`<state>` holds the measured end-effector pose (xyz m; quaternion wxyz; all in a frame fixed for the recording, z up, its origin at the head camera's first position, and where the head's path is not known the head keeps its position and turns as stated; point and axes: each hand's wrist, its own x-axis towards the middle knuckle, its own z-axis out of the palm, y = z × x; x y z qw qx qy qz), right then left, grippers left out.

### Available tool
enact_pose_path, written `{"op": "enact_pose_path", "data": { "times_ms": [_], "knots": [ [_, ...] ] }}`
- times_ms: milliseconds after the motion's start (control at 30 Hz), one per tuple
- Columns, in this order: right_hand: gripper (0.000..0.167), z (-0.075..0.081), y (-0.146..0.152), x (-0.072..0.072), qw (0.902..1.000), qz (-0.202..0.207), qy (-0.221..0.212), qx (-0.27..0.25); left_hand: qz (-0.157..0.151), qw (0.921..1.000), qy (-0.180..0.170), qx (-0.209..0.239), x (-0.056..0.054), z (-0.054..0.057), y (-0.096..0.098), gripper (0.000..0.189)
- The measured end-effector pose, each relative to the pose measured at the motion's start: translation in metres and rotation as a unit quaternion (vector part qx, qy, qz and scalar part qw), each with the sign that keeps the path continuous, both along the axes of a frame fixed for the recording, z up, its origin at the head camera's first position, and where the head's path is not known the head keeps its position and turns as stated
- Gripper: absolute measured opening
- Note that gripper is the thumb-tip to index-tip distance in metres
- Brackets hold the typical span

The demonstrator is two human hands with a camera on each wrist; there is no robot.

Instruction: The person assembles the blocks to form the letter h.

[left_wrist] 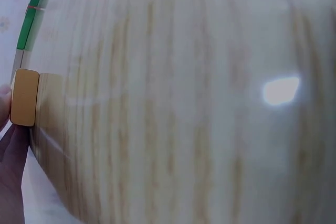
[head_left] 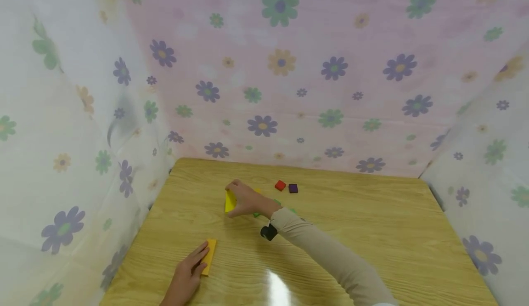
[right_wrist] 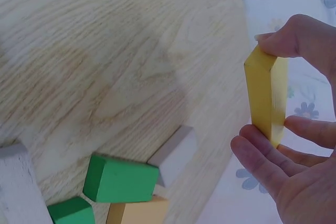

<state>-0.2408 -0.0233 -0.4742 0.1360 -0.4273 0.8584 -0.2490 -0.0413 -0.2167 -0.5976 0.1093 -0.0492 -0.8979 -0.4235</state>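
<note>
The right hand (head_left: 246, 200) pinches a yellow block (head_left: 229, 202) toward the far left corner of the tabletop (head_left: 372, 232); the left hand (head_left: 187, 276) grips an orange block (head_left: 211, 254) closer to the near edge. A red block (head_left: 280, 185) lies toward the far edge.

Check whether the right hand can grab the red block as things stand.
Probably not yet: the right hand grips the yellow block. Otherwise, the red block lies uncovered, apparently within reach.

head camera high, facing forward-down; wrist cameras close in; all share table (head_left: 380, 214).
</note>
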Motion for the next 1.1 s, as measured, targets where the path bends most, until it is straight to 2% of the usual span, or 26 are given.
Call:
{"op": "enact_pose_path", "data": {
  "times_ms": [233,500,767,1100],
  "knots": [
    [0.071,-0.001,-0.008,0.007,0.9999,-0.008,-0.002,0.011,-0.001,0.9998,0.018,0.004,-0.003,0.003,-0.002,0.041],
    [0.071,-0.008,-0.012,0.012,0.9996,-0.002,0.015,0.024,-0.001,1.0000,0.005,0.002,-0.002,0.006,0.001,0.041],
    [0.073,-0.016,-0.016,0.017,0.9996,-0.013,0.000,0.024,-0.005,0.9994,0.030,-0.013,-0.001,0.008,0.002,0.041],
    [0.072,-0.032,-0.024,0.026,0.9988,-0.030,-0.010,0.039,-0.004,0.9998,-0.018,0.005,-0.001,0.010,0.002,0.040]
  ]
}}
